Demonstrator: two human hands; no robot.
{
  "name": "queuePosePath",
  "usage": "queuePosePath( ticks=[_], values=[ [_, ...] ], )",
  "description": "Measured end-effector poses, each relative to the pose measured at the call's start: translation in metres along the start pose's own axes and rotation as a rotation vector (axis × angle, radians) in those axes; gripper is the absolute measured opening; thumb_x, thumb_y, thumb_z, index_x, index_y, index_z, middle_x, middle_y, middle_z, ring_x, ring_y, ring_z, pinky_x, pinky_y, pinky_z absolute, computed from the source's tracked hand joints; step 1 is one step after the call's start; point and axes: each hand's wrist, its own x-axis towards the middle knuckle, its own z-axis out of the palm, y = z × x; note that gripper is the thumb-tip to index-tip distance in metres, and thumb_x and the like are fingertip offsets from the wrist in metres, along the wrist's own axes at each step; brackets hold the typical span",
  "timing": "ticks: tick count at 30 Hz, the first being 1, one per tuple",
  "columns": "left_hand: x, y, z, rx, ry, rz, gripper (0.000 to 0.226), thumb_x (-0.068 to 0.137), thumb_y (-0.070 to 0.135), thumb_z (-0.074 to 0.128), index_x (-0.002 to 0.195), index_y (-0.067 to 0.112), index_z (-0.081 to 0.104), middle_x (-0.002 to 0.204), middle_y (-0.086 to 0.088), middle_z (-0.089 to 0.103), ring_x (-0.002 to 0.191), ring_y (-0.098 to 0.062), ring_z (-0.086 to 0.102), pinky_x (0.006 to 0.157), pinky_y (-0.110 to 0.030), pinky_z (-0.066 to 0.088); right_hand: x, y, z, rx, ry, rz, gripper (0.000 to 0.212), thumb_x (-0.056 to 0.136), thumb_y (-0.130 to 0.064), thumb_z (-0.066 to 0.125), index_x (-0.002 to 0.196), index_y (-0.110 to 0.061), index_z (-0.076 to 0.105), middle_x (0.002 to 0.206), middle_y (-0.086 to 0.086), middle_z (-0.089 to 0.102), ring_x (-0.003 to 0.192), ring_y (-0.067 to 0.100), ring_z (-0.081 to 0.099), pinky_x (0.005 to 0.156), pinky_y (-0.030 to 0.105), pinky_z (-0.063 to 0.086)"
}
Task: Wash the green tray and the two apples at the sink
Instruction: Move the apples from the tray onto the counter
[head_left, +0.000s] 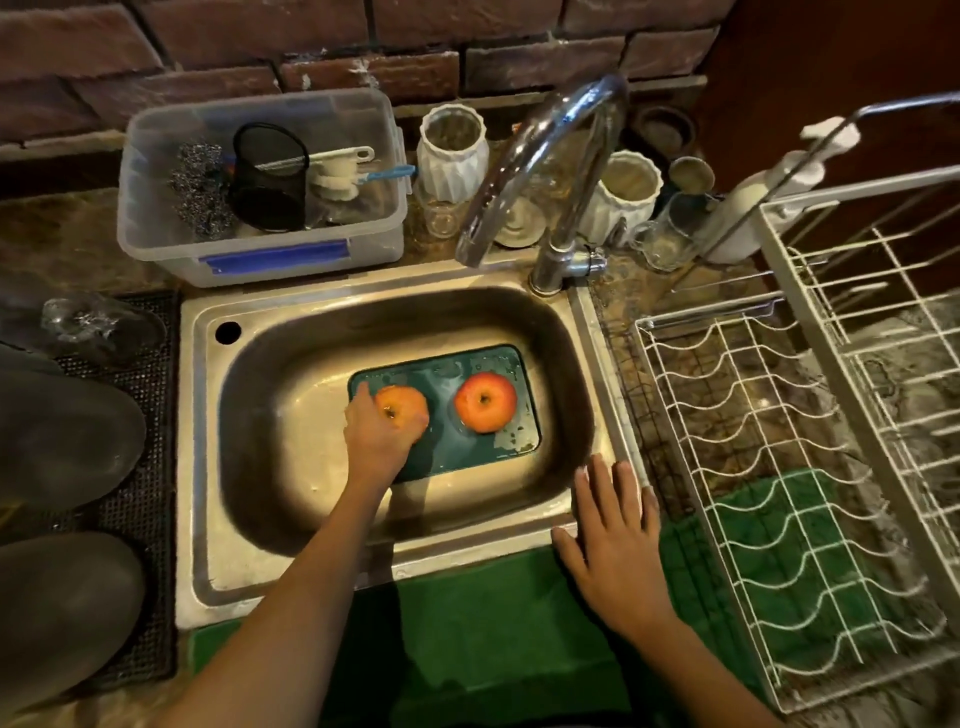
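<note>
Two apples sit on the green tray (467, 452) in the sink (291, 467): the left apple (402, 408) under the left hand (376, 431), whose fingers curl around it, and the right apple (485, 401) free, stem hollow up. The tray lies flat, its long axis running left to right. The right hand (613, 540) rests spread on the sink rim. No water runs from the faucet (545, 156), so washing seems barely begun; next likely calls for turning it on.
</note>
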Motion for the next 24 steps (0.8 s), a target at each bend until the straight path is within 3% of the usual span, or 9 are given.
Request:
queuePosePath(
  ticks=[6,10,17,24],
  values=[
    [0.001,0.001,0.008,0.096,0.001,0.013,0.103,0.071,0.03,0.088,0.152,0.012,0.028,0.151,-0.015,0.034,0.137,-0.034,0.038,0.112,-0.044,0.035,0.004,-0.003,0.001,-0.084,-0.008,0.012,0.069,0.098,-0.058,0.035,0.156,-0.02,0.032,0.166,-0.001,0.019,0.154,0.028,0.012,0.117,0.057,0.018],
    [0.002,-0.003,0.009,0.11,-0.001,0.032,0.099,0.07,0.022,0.089,0.15,0.013,0.031,0.148,-0.015,0.037,0.133,-0.034,0.042,0.109,-0.042,0.038,0.004,-0.002,0.001,-0.089,-0.012,0.011,0.068,0.097,-0.057,0.037,0.155,-0.021,0.035,0.165,-0.003,0.024,0.153,0.029,0.016,0.118,0.058,0.019],
    [0.001,0.0,0.004,0.182,0.043,0.064,0.096,0.066,0.031,0.09,0.146,0.013,0.039,0.141,-0.015,0.048,0.126,-0.034,0.049,0.104,-0.043,0.042,0.003,-0.003,0.001,-0.067,0.013,0.007,0.067,0.096,-0.055,0.038,0.154,-0.021,0.036,0.164,-0.003,0.026,0.153,0.028,0.019,0.117,0.058,0.022],
    [-0.036,0.015,-0.023,0.033,0.153,0.066,0.091,0.068,0.03,0.089,0.145,0.018,0.042,0.142,-0.01,0.048,0.126,-0.031,0.05,0.103,-0.043,0.044,0.002,-0.005,-0.002,-0.056,0.01,0.008,0.067,0.096,-0.055,0.035,0.154,-0.021,0.035,0.164,-0.003,0.025,0.153,0.027,0.017,0.117,0.059,0.022]
  ],
)
